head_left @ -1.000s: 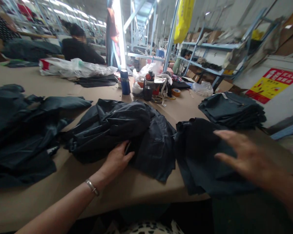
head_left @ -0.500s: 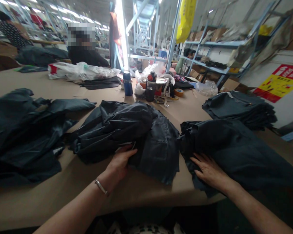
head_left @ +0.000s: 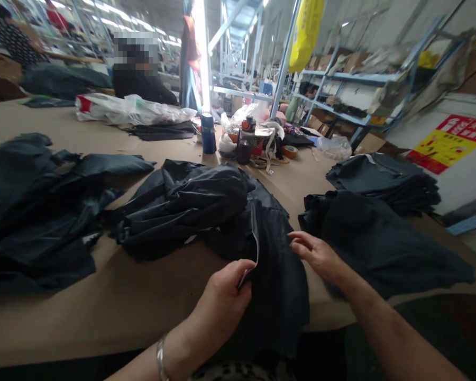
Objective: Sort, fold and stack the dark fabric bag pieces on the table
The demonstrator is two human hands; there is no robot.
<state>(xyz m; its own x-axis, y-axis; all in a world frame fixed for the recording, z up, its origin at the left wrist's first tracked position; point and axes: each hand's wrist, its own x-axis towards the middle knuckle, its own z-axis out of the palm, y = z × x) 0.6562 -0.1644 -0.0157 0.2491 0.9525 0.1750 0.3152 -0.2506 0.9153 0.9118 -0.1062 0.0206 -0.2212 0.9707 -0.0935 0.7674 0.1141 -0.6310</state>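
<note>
My left hand [head_left: 230,288] is closed on the edge of a dark fabric piece [head_left: 280,280], where a thin light strip runs along the fold. The piece hangs over the table's front edge toward me. At its right side is my right hand [head_left: 317,256], fingers stretched out and slightly bent; whether the fingertips touch the cloth I cannot tell. Behind the piece lies a crumpled dark garment [head_left: 190,198]. To the right of my right hand rests a folded dark fabric pile [head_left: 384,243].
Another dark garment [head_left: 31,211] spreads over the left of the table [head_left: 150,301]. Farther back stand a blue bottle [head_left: 208,135], a dark drink bottle [head_left: 246,140] and an orange tape roll [head_left: 290,152]. A fabric stack [head_left: 384,177] sits at the right. A person [head_left: 138,79] is beyond the table.
My left hand has moved right and toward me, drawing a fabric piece over the table edge. My right hand has left the right pile and moved left to the piece's side.
</note>
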